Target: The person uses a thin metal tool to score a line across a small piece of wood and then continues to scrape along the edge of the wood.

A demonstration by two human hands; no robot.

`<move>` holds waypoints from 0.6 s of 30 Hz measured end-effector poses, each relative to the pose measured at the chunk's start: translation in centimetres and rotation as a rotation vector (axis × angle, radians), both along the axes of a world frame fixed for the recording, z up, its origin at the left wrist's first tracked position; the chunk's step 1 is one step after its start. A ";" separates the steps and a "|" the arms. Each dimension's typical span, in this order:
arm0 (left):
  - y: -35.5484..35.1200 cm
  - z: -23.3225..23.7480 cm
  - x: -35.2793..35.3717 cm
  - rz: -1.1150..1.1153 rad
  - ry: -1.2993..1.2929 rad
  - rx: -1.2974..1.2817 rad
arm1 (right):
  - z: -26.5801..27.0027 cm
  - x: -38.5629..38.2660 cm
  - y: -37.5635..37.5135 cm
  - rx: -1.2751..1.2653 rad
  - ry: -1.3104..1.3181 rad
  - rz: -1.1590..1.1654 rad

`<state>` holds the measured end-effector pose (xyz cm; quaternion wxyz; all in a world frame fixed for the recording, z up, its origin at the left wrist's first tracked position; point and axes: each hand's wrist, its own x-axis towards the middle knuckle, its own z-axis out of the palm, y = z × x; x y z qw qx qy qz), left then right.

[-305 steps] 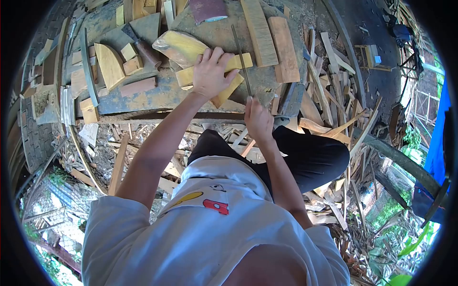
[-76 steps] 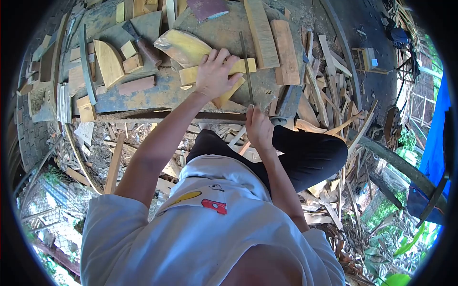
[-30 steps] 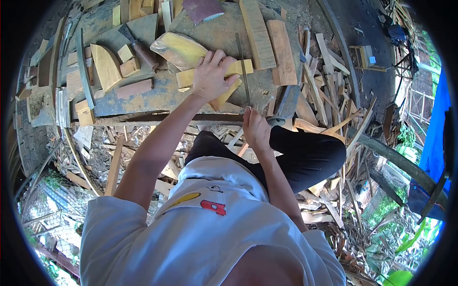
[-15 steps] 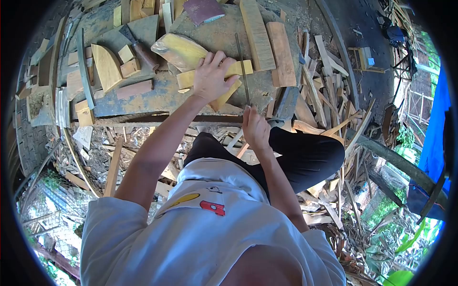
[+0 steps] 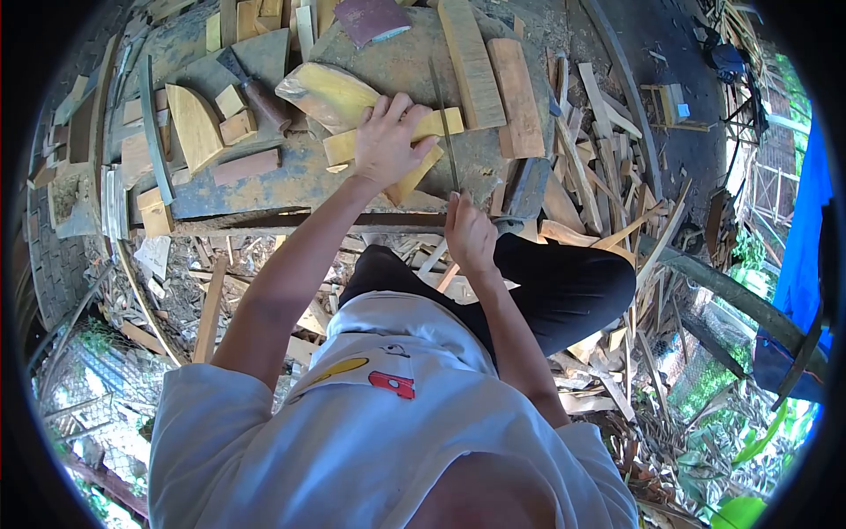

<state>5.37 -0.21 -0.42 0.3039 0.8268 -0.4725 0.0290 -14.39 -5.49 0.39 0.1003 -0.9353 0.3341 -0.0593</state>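
Note:
My left hand [image 5: 388, 145] presses on a yellow wood strip [image 5: 448, 121], its fingers bent over the top edge. A larger shaped yellow wood piece [image 5: 330, 88] lies under and beyond the strip, with a pointed end showing below. My right hand [image 5: 471, 233] is closed around the near end of a long thin dark tool [image 5: 443, 115], whose handle is hidden in the fingers. The tool crosses the strip to the right of my left hand and points away from me.
The worktable [image 5: 291, 189] bears a wood block [image 5: 472, 66], another block [image 5: 518, 97], a curved piece [image 5: 195, 126], a wooden-handled blade [image 5: 264, 101] and maroon sandpaper [image 5: 370, 19]. Offcuts [image 5: 586, 176] are heaped on the right. My knee [image 5: 573, 282] is under the table's edge.
The thin tool and my right hand have shifted very slightly toward me and left. My left hand keeps its hold on the strip.

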 end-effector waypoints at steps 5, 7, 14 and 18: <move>-0.6 -0.3 0.1 0.055 0.036 0.018 | -1.8 4.5 -2.2 -0.221 -0.067 0.035; -0.8 -0.3 0.0 0.040 0.027 0.016 | -1.3 4.5 -2.6 -0.240 -0.153 0.042; -0.4 0.1 -0.1 0.043 0.000 0.006 | 0.0 -0.5 -0.3 -0.017 0.046 -0.012; -0.7 0.0 -0.1 0.023 -0.009 0.017 | -0.6 4.6 -2.9 -0.036 -0.041 0.051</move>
